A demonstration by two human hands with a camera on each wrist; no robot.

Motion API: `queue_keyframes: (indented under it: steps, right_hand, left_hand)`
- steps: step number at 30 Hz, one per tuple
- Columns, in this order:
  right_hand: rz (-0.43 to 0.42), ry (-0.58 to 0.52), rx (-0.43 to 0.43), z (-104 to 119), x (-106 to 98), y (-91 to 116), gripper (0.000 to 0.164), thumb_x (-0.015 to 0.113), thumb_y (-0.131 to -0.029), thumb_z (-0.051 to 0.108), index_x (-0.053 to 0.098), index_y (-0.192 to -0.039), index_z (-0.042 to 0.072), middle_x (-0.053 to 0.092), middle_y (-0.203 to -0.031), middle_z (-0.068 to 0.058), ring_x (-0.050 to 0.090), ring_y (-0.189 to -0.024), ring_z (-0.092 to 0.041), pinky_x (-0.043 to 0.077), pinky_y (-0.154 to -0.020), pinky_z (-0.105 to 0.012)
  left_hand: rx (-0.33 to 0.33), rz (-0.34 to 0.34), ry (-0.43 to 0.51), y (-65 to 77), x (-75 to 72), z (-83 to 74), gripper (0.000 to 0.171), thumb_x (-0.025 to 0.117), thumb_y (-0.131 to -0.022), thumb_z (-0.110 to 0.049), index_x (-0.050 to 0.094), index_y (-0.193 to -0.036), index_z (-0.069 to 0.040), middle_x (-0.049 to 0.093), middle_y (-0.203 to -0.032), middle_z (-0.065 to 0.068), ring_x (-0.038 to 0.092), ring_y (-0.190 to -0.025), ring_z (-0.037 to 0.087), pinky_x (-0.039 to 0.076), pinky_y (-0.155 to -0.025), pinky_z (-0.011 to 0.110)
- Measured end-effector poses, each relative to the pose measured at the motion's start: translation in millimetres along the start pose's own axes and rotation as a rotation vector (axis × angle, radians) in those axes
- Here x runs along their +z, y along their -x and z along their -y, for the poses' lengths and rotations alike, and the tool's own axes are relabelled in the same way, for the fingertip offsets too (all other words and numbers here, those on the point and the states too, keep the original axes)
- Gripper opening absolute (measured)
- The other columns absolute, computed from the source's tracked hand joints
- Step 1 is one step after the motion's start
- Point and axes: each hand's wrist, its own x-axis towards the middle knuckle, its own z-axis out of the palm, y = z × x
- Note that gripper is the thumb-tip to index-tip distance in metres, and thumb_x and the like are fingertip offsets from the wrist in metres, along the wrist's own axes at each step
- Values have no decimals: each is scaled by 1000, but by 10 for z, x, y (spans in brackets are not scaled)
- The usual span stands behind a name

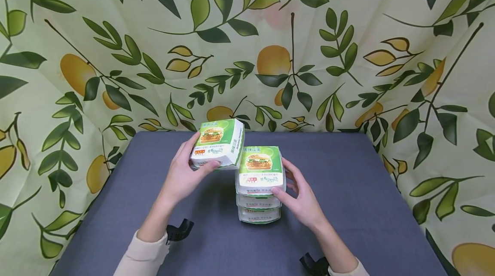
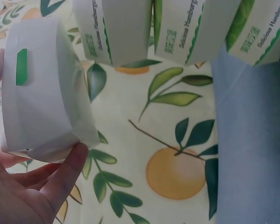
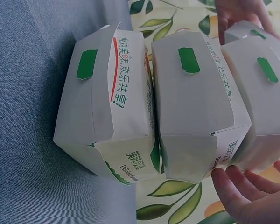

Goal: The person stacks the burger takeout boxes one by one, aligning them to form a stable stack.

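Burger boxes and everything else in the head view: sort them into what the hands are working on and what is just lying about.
In hand:
- lifted burger box, gripped by the left hand
- stack of three burger boxes, top one touched by the right hand

Just there:
- grey table
- leaf-and-fruit printed cloth behind

The stack of burger boxes (image 1: 260,190) stands mid-table, the one fixed obstacle on the grey table (image 1: 348,173). A lifted box (image 1: 218,143) in the left hand (image 1: 181,177) blocks the way just left of the stack's top; the right hand (image 1: 301,194) closes off its right side. Far, left and right table areas lie open, up to the leaf-print cloth (image 1: 270,52).
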Motion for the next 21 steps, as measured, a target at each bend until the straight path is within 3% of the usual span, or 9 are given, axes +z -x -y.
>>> queue_keyframes:
  steps: [21]
  right_hand:
    - [-6,15,16,30,7,3,75,73,-93,14,35,-158,16,41,-154,-6,46,-134,-16,46,-104,-32]
  left_hand:
    - [45,43,5,36,217,-229,100,87,-79,-44,34,-160,-20,46,-146,5,48,-122,23,42,-98,47]
